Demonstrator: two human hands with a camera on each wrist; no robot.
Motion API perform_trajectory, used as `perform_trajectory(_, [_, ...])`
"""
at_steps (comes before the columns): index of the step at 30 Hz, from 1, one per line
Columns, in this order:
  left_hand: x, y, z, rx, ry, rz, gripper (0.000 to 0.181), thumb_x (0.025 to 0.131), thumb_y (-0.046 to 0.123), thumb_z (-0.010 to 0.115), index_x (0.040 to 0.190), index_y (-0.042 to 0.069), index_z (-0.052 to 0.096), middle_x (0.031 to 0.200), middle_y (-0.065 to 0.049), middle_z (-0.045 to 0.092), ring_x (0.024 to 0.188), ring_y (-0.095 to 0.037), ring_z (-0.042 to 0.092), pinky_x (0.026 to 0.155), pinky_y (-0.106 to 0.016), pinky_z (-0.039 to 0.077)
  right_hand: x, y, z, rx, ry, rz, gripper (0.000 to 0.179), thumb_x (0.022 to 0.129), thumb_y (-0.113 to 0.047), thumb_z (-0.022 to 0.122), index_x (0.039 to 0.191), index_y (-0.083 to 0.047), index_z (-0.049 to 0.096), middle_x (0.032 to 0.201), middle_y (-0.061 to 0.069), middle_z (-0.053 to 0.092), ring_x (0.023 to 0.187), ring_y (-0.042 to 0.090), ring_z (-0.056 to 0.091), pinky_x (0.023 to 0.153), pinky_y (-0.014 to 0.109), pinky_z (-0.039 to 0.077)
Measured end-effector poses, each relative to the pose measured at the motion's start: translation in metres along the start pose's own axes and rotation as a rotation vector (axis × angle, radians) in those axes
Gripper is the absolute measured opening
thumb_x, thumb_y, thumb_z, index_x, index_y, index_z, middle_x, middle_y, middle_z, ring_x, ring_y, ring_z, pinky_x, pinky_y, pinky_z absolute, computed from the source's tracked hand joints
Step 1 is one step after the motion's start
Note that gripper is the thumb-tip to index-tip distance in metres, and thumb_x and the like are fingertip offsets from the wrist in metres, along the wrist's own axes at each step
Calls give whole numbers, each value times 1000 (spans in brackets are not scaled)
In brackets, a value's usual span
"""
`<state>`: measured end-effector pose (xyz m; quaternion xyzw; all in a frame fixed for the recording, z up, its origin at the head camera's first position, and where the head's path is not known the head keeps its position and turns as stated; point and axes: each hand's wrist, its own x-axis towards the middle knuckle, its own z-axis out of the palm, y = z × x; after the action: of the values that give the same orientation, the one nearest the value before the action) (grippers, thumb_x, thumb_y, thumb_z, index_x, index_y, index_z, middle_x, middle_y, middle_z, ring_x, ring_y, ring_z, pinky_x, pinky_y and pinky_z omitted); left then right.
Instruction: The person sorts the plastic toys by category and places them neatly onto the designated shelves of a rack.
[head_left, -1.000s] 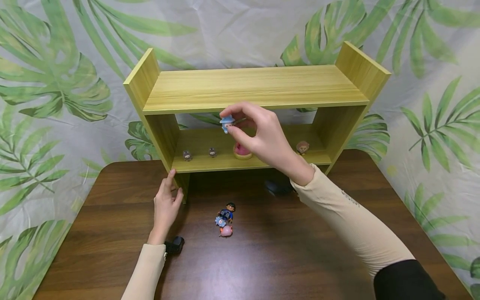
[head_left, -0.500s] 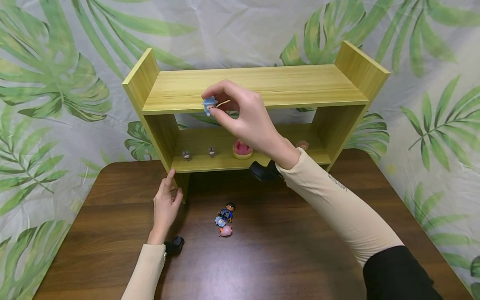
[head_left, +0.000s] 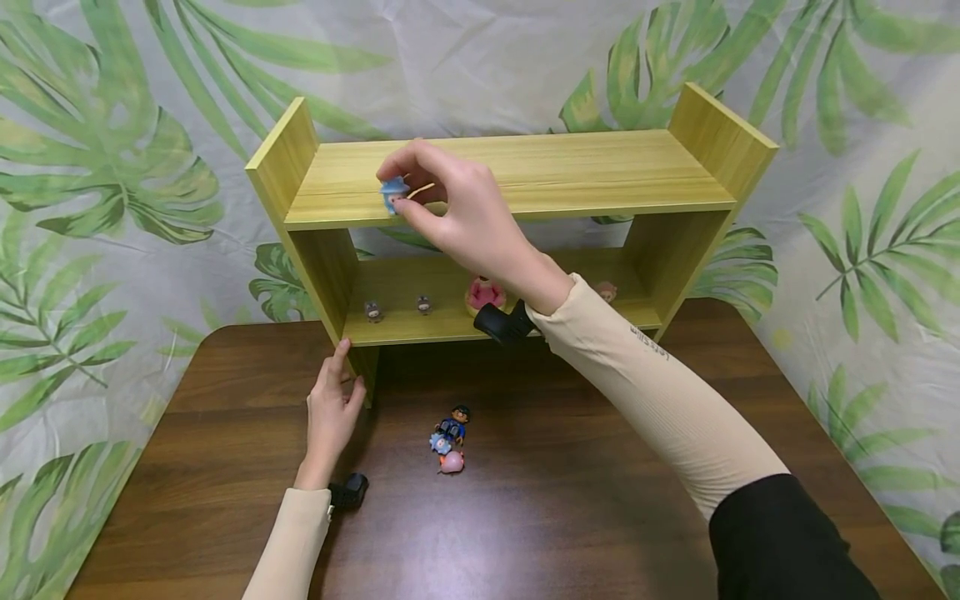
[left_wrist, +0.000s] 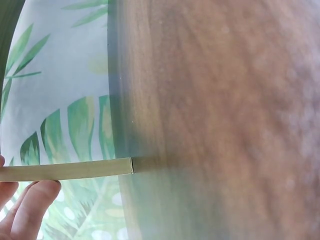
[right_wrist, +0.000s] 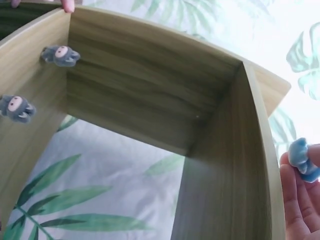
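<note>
My right hand pinches a small blue-hatted figurine between thumb and fingers, over the left part of the top board of a yellow wooden shelf. In the right wrist view the blue figurine appears beside the board's edge. My left hand grips the shelf's left side panel low down, its fingers on both sides of the panel edge. Two grey figurines stand on the middle board, along with a pink figure in a yellow base and a brownish figurine partly behind my right arm.
On the brown table, in front of the shelf, lie a dark-haired toy figure in blue, a blue-and-white figurine and a pink toy. A leaf-patterned cloth hangs behind. Black wrist cameras stick out from both wrists.
My right hand has moved left and up with the blue figurine, from in front of the shelf opening to over the top board. The left hand has stayed in place.
</note>
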<state>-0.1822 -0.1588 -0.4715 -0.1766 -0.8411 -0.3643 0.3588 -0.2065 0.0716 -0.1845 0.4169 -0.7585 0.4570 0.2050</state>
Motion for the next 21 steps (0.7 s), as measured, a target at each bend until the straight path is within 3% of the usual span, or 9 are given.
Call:
perform_trajectory(10, [0, 0, 0, 1, 1, -8, 86, 81, -15, 57, 148, 32, 29, 93, -17, 52, 76, -33, 59, 48, -42, 50, 23, 3, 5, -36, -27, -36, 16, 89, 2, 62, 105, 4, 61, 101, 9, 63, 91, 11, 62, 82, 20, 48])
perform_trajectory(21, [0, -1, 1, 4, 0, -8, 86, 81, -16, 57, 148, 31, 29, 92, -17, 52, 75, -33, 60, 49, -42, 50, 39, 7, 12, -84, -114, 54, 15, 90, 2, 59, 105, 3, 59, 100, 5, 61, 91, 10, 62, 81, 17, 46])
